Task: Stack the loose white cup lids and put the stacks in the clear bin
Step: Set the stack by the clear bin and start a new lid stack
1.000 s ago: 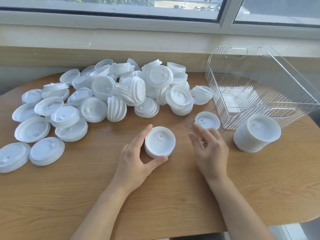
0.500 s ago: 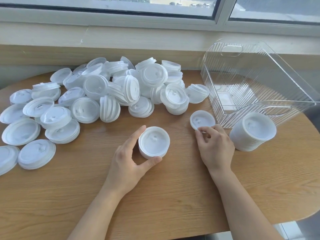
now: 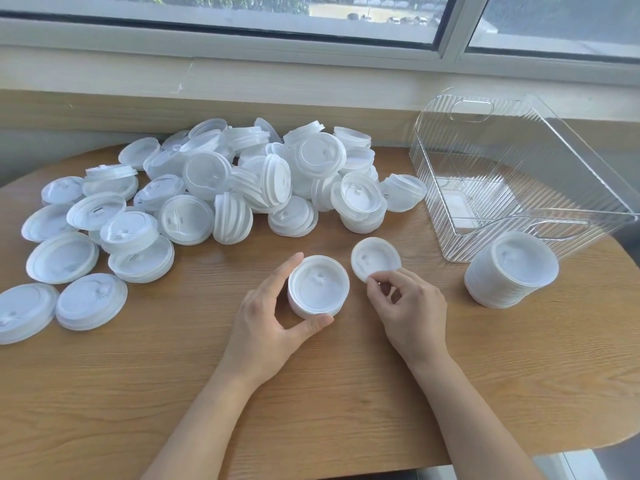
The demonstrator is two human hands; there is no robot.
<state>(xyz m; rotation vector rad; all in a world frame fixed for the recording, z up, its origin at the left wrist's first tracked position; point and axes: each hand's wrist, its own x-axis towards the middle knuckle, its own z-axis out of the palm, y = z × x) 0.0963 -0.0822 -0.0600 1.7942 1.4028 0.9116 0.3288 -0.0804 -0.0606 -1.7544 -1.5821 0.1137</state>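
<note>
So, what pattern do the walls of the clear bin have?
Fine vertical ribs on the clear bin, seen in the head view.

Bright window daylight, soft shadows, wide-angle edge curvature

My left hand (image 3: 273, 317) sits near the middle of the table, thumb and forefinger spread in a wide C — the forefinger along the far left side, the thumb along the near side of what it grips. My right hand (image 3: 410, 306) is just to its right, fingers curled, thumb and forefinger pinched together at the far tip. Both forearms are bare and run in from the table's near edge — the left from the left, the right from the right.
</note>
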